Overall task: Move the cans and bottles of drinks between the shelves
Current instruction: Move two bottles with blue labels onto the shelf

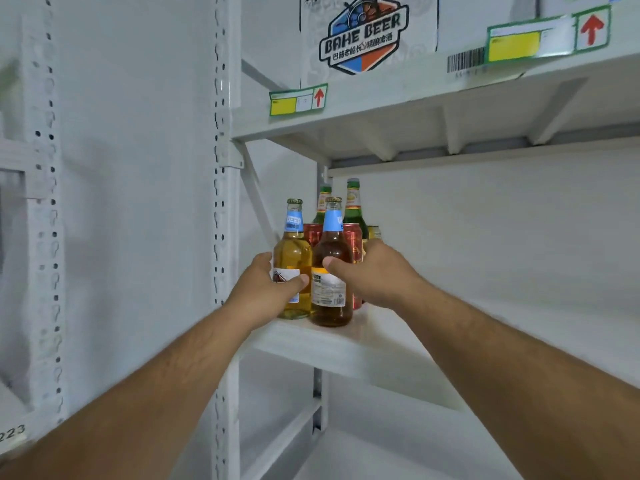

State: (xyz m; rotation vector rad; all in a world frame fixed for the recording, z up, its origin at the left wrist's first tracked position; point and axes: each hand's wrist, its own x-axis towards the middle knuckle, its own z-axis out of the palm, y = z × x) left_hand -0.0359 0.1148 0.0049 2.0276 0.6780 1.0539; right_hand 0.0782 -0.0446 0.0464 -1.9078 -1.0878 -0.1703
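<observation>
Two blue-necked bottles stand at the left front corner of the middle shelf (374, 344). My left hand (263, 289) grips the pale yellow bottle (294, 251) around its lower body. Around the amber bottle (332, 251) beside it my right hand (374, 271) is wrapped, thumb across the front. Behind them stand two red cans (353, 244), two green bottles (354, 206) and a small yellow-labelled can (374, 233), partly hidden.
The upper shelf (398, 98) carries a white BAHE BEER carton (367, 36) and price labels with red arrows. A perforated white upright (223, 202) stands left of the bottles. A lower shelf (398, 455) lies below. The middle shelf stretches bare to the right.
</observation>
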